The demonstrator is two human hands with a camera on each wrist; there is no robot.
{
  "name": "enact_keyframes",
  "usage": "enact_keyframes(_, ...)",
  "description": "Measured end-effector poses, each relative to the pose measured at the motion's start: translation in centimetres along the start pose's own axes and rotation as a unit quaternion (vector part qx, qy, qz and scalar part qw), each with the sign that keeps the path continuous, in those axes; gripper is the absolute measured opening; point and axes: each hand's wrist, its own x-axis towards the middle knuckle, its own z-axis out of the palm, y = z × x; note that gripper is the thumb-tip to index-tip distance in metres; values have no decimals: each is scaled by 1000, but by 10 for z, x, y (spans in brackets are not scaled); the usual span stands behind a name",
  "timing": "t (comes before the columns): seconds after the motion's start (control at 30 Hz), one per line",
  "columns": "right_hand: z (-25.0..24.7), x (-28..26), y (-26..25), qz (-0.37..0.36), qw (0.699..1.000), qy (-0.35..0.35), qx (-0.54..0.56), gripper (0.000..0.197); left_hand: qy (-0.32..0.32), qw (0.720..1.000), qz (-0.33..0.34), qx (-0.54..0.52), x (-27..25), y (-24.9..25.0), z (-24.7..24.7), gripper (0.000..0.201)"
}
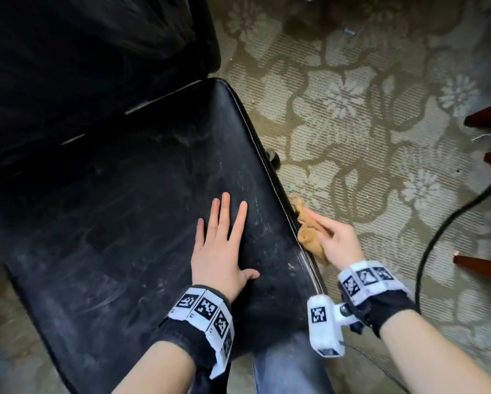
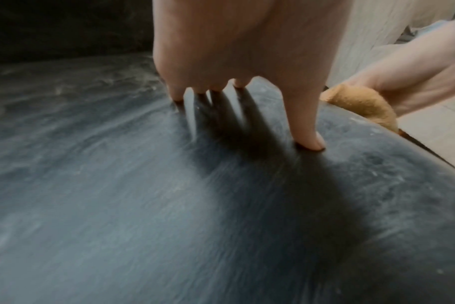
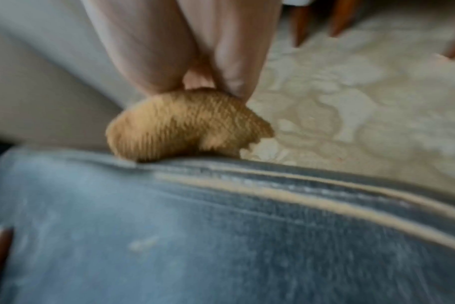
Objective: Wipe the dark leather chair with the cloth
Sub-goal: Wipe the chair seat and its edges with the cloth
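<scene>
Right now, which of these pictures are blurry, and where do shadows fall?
Head view: sharpest. Left wrist view: the left hand casts a dark shadow on the chair seat. Right wrist view: smeared all over; the cloth is fuzzy.

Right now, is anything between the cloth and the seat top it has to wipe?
Only the left hand, lying flat on the chair seat near its right edge. The right hand grips the cloth against that edge.

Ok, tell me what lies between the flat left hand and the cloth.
Head view: only bare, dusty chair seat and its piped edge separate the left hand from the cloth, which the right hand holds.
</scene>
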Motion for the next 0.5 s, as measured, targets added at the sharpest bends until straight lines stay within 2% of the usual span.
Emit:
enact_keyframes(0.07,-1,-9,0,-10,999,-33,25,52,0,1000,-4,-3,1,1,0,125)
enact_keyframes(0.13,9,-24,2,-52,996,-66,-3,65,1,1000,-6,-3,2,1,0,126)
enact_keyframes(0.2,20,-35,10,-93,991,-59,-80,75,-1,1000,-7,0,1,2,1,126)
enact_keyframes(0.27,24,-34,16,-117,987,-28,-104,72,0,1000,-9,-2,1,3,0,126)
enact_keyframes(0.33,20,-25,18,-103,992,7,-73,65,1,1000,-8,-6,2,2,0,126)
enact_keyframes(0.4,10,-18,16,-48,999,24,-3,59,-2,1000,-7,-7,1,1,1,126)
enact_keyframes(0.43,6,-18,15,-25,999,26,33,57,-4,1000,-8,-8,1,1,1,126)
enact_keyframes(0.5,4,-30,15,-31,998,6,54,58,-5,1000,-10,-7,2,1,1,126)
